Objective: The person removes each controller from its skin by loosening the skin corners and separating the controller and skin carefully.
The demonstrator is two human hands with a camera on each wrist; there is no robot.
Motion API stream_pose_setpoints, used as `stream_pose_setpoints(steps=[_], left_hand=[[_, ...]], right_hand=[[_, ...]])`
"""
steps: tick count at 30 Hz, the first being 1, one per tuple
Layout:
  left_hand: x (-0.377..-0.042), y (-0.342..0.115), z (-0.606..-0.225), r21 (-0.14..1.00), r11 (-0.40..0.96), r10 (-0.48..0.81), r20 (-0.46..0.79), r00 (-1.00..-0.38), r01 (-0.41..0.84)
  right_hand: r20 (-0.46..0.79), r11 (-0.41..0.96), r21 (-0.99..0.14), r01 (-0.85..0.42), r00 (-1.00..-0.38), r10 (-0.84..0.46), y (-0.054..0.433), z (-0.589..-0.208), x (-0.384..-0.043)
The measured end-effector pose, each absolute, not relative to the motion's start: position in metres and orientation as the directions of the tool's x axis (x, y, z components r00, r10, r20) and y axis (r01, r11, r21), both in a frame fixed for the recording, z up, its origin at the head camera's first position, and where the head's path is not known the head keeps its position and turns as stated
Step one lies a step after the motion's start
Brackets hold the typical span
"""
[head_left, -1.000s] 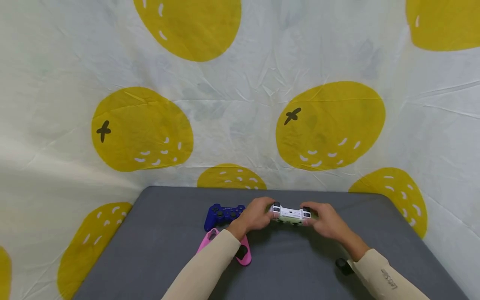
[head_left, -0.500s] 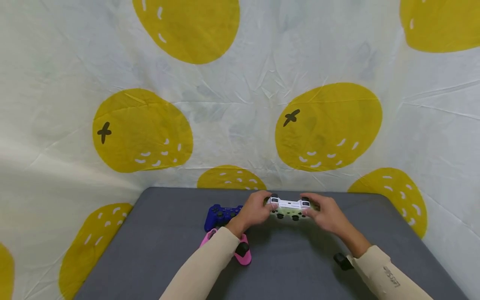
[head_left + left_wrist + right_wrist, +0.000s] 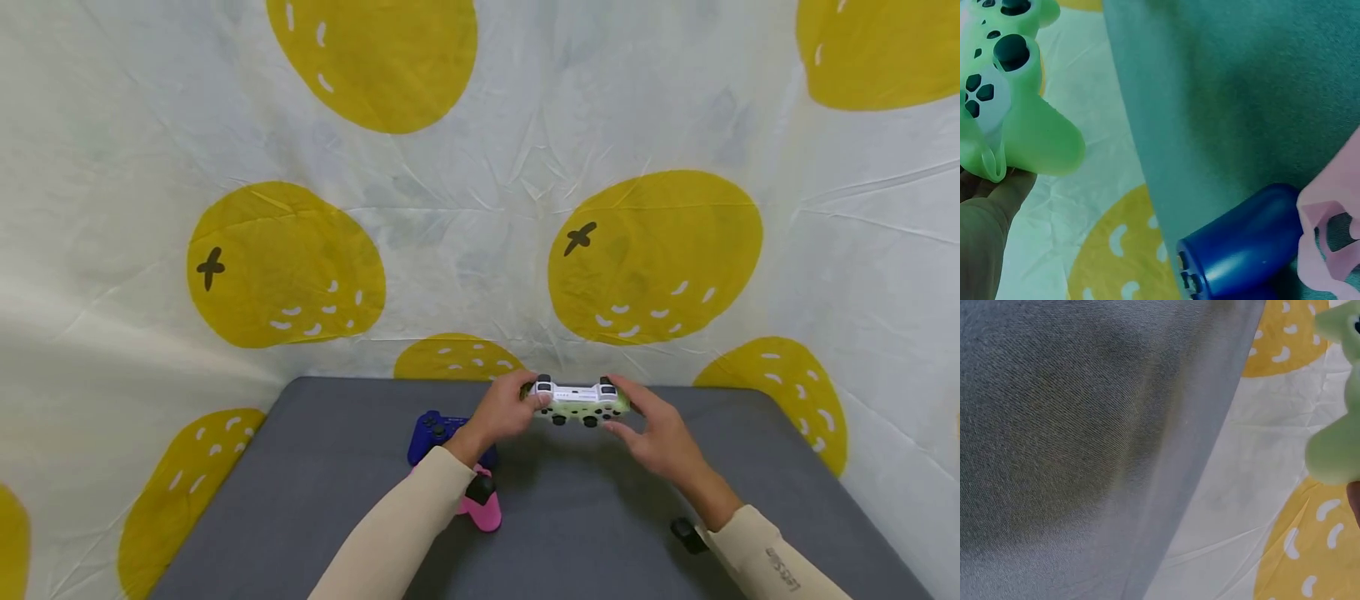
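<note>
A white game controller [image 3: 576,393] in a translucent green silicone cover [image 3: 1047,134] is raised over the far part of the table, its shoulder-button edge facing up. My left hand [image 3: 504,410] grips its left end, thumb on the near face. At the right end, my right hand [image 3: 658,433] holds it with fingers behind the upper corner and the thumb at the lower edge. In the left wrist view a loop of the green cover hangs by the grip. Only a green grip and a fingertip [image 3: 1354,499] show in the right wrist view.
A blue game controller [image 3: 429,435] lies on the grey table [image 3: 337,467], partly behind my left forearm. Nearer me, a pink silicone controller cover [image 3: 483,510] with openings lies mostly hidden under that arm. A white cloth [image 3: 465,275] with yellow fruit prints hangs behind the table.
Both hands have lifted the green-covered controller slightly and moved it away from me. It has tilted, so its sticks now show more. My right thumb has shifted to its lower edge.
</note>
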State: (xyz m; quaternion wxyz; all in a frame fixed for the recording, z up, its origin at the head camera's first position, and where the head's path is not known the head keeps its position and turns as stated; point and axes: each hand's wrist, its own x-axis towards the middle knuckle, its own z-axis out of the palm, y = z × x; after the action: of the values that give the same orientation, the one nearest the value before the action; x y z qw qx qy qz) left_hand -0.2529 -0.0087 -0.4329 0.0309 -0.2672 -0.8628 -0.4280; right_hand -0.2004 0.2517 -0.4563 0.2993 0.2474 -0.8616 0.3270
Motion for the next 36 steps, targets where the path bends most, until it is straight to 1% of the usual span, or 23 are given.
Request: stream_pose_setpoints(steps=[3,6,12,13,15,19,22,24,26,29,31,33,36], left_hand=[[-0.252,-0.009,-0.429,0.748,0.468,0.427,0.275,-0.861,0.471],[-0.252,-0.009,-0.426,0.773,0.439,0.436,0.262,-0.861,0.458],[-0.253,-0.013,-0.42,0.808,0.405,0.457,0.227,-0.86,0.429],[-0.252,-0.013,-0.418,0.809,0.408,0.458,0.219,-0.861,0.423],[-0.252,-0.014,-0.415,0.81,0.409,0.462,0.213,-0.861,0.42],[-0.25,-0.014,-0.41,0.817,0.391,0.457,0.227,-0.86,0.424],[-0.248,-0.015,-0.41,0.847,0.341,0.442,0.238,-0.865,0.407],[-0.247,-0.017,-0.41,0.871,0.29,0.429,0.252,-0.868,0.397],[-0.245,-0.018,-0.412,0.894,0.236,0.416,0.261,-0.871,0.38],[-0.24,-0.019,-0.414,0.911,0.178,0.395,0.281,-0.874,0.373],[-0.236,-0.021,-0.416,0.909,0.165,0.392,0.296,-0.871,0.383],[-0.233,-0.022,-0.417,0.893,0.169,0.4,0.326,-0.857,0.418],[-0.232,-0.022,-0.421,0.833,0.186,0.422,0.411,-0.808,0.521]], right_hand=[[0.714,0.672,-0.377,-0.637,-0.662,-0.227,0.251,-0.458,-0.2],[0.752,0.693,-0.315,-0.648,-0.616,-0.234,0.251,-0.46,-0.2],[0.821,0.725,-0.115,-0.679,-0.476,-0.316,0.248,-0.465,-0.203],[0.828,0.732,-0.096,-0.675,-0.462,-0.318,0.247,-0.466,-0.204],[0.836,0.746,-0.089,-0.66,-0.456,-0.304,0.247,-0.466,-0.204],[0.841,0.76,-0.124,-0.639,-0.473,-0.26,0.245,-0.464,-0.203],[0.85,0.76,-0.144,-0.634,-0.472,-0.233,0.243,-0.461,-0.201],[0.847,0.756,-0.178,-0.63,-0.489,-0.209,0.24,-0.459,-0.199],[0.834,0.75,-0.231,-0.62,-0.523,-0.176,0.239,-0.456,-0.197],[0.789,0.722,-0.34,-0.603,-0.601,-0.13,0.237,-0.451,-0.194],[0.759,0.701,-0.399,-0.591,-0.642,-0.109,0.237,-0.447,-0.193],[0.729,0.672,-0.456,-0.583,-0.678,-0.095,0.236,-0.443,-0.192],[0.691,0.64,-0.517,-0.568,-0.718,-0.079,0.236,-0.436,-0.191]])
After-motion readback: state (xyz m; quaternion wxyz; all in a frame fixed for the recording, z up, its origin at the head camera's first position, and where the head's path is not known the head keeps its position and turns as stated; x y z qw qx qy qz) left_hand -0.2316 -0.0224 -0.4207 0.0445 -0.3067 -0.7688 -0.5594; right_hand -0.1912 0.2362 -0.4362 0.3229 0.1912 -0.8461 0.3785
